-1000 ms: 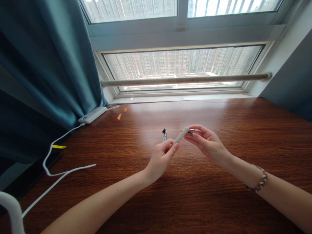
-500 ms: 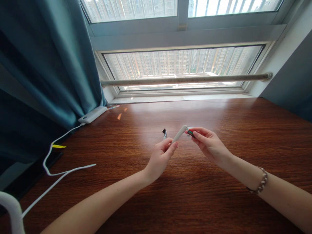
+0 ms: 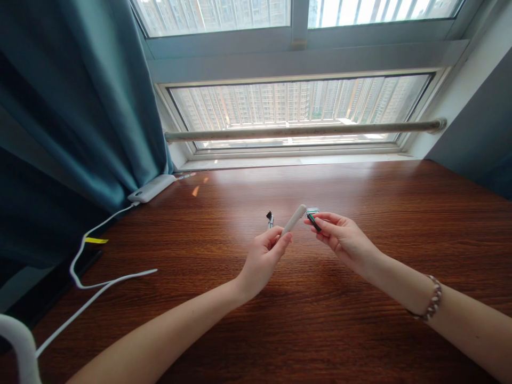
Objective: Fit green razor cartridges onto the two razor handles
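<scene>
My left hand (image 3: 266, 256) is closed around a white comb (image 3: 295, 218), whose short teeth face right near its raised end. Held in the pinched fingers of my right hand (image 3: 344, 234) is a small razor (image 3: 314, 220) with a black and green handle and a pale head. The razor's head is just right of the comb's tip; whether they touch, I cannot tell. A small object with a black tip and silver stem (image 3: 270, 218) shows just beyond my left hand. Its lower part is hidden, so I cannot tell whether it lies on the table or is held.
The brown wooden table (image 3: 340, 320) runs back to the window. A white power bank (image 3: 152, 188) with a white cable (image 3: 96, 221) sits at the back left beside the blue curtain (image 3: 116, 106). A yellow strip (image 3: 96, 240) and a white curved stand (image 3: 20, 341) are at the left.
The razor has turned in my right hand, so its head now shows flat and its handle points down more. My left hand and the comb have hardly moved.
</scene>
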The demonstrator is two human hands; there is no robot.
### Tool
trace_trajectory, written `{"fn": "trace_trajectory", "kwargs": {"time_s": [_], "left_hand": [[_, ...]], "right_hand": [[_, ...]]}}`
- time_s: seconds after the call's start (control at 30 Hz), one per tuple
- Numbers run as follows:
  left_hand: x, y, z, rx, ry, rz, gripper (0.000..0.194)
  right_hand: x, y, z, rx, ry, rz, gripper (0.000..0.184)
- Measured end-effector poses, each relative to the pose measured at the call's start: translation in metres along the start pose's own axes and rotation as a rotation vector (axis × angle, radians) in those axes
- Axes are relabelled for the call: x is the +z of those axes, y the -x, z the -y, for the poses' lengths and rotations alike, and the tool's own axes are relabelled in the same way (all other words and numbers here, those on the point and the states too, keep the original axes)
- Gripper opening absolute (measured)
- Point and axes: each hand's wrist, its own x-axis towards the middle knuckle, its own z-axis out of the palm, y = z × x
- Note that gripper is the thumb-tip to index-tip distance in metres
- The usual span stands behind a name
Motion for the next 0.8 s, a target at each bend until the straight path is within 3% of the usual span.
{"fn": "trace_trajectory", "kwargs": {"time_s": [0.37, 0.5, 0.8], "left_hand": [[0.001, 0.000, -0.003, -0.025, 0.012, 0.076, 0.027], [0.001, 0.000, -0.003, -0.030, 0.004, 0.108, 0.028], [0.003, 0.001, -0.006, -0.063, -0.022, 0.171, 0.031]], "right_hand": [[0.004, 0.004, -0.001, 0.045, -0.098, 0.128, 0.019], [0.002, 0.004, -0.003, 0.050, -0.039, 0.107, 0.014], [-0.003, -0.006, 0.001, -0.091, -0.151, 0.014, 0.011]]}}
